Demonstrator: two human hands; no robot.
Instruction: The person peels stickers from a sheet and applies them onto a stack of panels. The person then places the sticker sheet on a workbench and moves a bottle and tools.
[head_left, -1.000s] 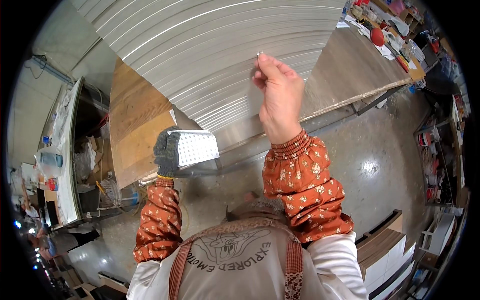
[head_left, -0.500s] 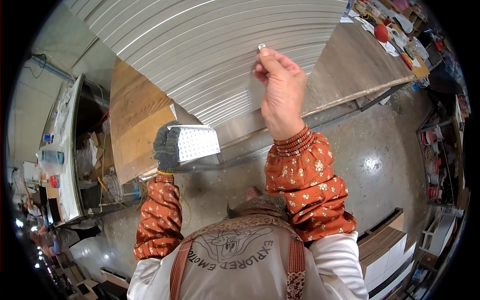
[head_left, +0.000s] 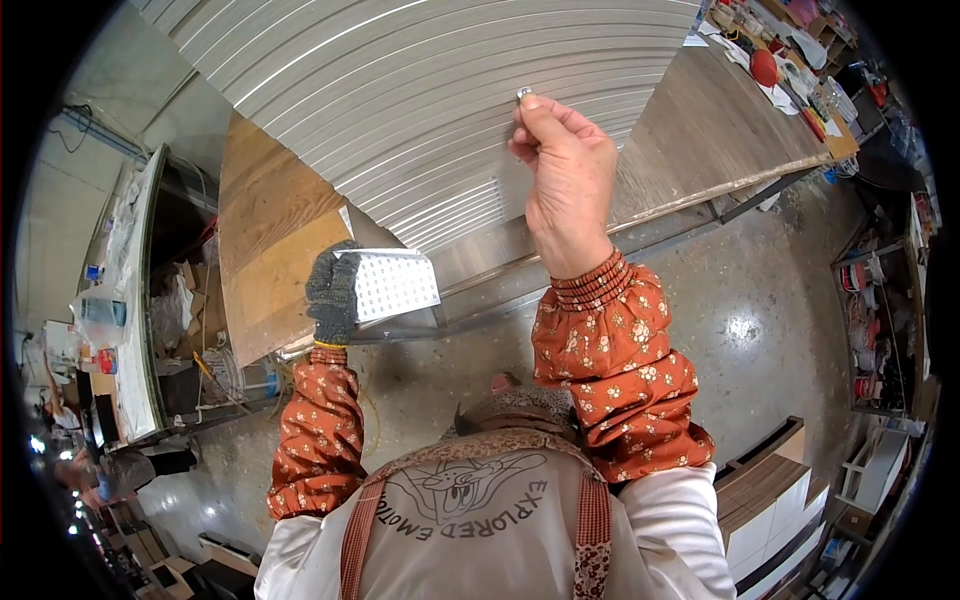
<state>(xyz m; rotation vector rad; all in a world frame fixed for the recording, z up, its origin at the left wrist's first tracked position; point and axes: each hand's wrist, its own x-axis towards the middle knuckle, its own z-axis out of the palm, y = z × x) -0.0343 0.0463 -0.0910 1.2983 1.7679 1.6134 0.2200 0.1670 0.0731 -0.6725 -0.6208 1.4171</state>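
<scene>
My left hand [head_left: 333, 295], in a dark grey knitted glove, is closed on the left edge of a white sheet of small stickers [head_left: 398, 286] with rows of dark printed marks. The sheet lies over the near edge of the workbench. My bare right hand [head_left: 567, 185] is raised over a stack of long ribbed silver-grey metal strips [head_left: 420, 110]. Its thumb and forefinger pinch a small white sticker [head_left: 524, 92] with a dark mark. Whether the sticker touches the metal, I cannot tell.
Brown wooden bench top [head_left: 715, 125] shows at both sides of the strips. Tools, papers and a red round object [head_left: 763, 67] crowd the far right corner. A cluttered side table [head_left: 135, 290] stands at left, with another person [head_left: 110, 475] beyond. Stacked boards [head_left: 770, 500] are at lower right.
My right hand has shifted very slightly to the right, still pinching the sticker. My left hand and the sheet have hardly moved.
</scene>
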